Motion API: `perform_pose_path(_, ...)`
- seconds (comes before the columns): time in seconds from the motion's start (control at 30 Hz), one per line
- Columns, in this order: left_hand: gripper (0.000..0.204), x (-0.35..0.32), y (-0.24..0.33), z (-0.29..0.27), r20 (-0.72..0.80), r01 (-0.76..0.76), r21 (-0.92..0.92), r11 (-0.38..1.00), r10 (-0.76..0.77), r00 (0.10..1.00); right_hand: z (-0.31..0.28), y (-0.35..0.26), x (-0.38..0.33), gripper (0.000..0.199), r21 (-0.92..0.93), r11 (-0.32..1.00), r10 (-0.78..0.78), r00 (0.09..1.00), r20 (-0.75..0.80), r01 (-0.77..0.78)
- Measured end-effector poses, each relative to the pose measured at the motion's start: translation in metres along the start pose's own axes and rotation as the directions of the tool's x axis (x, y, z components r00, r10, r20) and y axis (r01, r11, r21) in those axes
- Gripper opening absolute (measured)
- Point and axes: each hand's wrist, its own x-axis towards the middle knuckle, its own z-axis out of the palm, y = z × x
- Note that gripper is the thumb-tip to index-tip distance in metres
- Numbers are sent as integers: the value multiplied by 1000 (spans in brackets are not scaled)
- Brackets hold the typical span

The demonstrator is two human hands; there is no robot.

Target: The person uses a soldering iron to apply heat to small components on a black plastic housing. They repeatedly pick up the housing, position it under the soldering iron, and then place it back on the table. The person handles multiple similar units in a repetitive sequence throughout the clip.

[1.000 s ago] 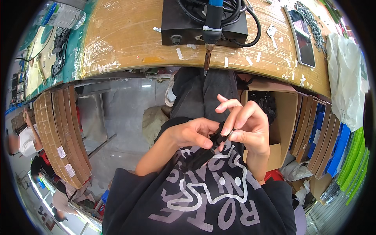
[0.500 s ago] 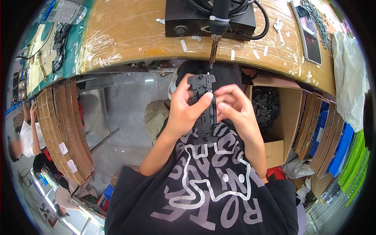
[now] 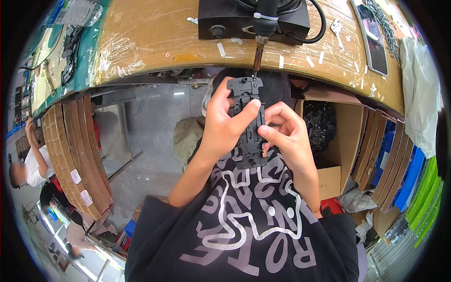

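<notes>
My left hand (image 3: 224, 123) grips a long black plastic part (image 3: 250, 141) by its left side, thumb across its face. My right hand (image 3: 289, 134) is closed at the part's right edge, its thumb tip against that edge and another finger showing lower down. Whether it also pinches something small is hidden. Above the part, a black powered screwdriver (image 3: 264, 28) points downward with a metal bit. The bit's tip meets the upper right corner of the part, or lies just over it; I cannot tell which. The part's lower end is before my shirt.
A black box (image 3: 225, 26) with cables stands on the wrapped workbench (image 3: 150, 42), among white scraps. A phone (image 3: 374, 51) lies at right near a pile of small metal pieces (image 3: 379, 19). Below is an open carton (image 3: 350, 136) of black parts. A person (image 3: 37, 164) sits far left.
Both hands have raised the black part up to the screwdriver bit, and its lower end has swung slightly right. My right thumb has come onto the part's edge.
</notes>
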Motion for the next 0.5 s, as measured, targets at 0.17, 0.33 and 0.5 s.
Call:
perform_pose_path(0.17, 20, 0, 1, 1, -5, -5, -27, 1000, 5, 1000, 0, -2, -1, 18, 12, 1000, 2, 1000, 1, -2)
perform_pose_path(0.33, 20, 0, -1, 1, -10, 3, -44, 999, -3, 1000, 2, -2, -1, 18, 7, 1000, -9, 1000, -12, 10)
perform_pose_path(0.5, 19, 1, 1, 2, -17, 8, -43, 999, -9, 1000, 2, -3, -1, 18, -4, 1000, -13, 1000, -26, 13)
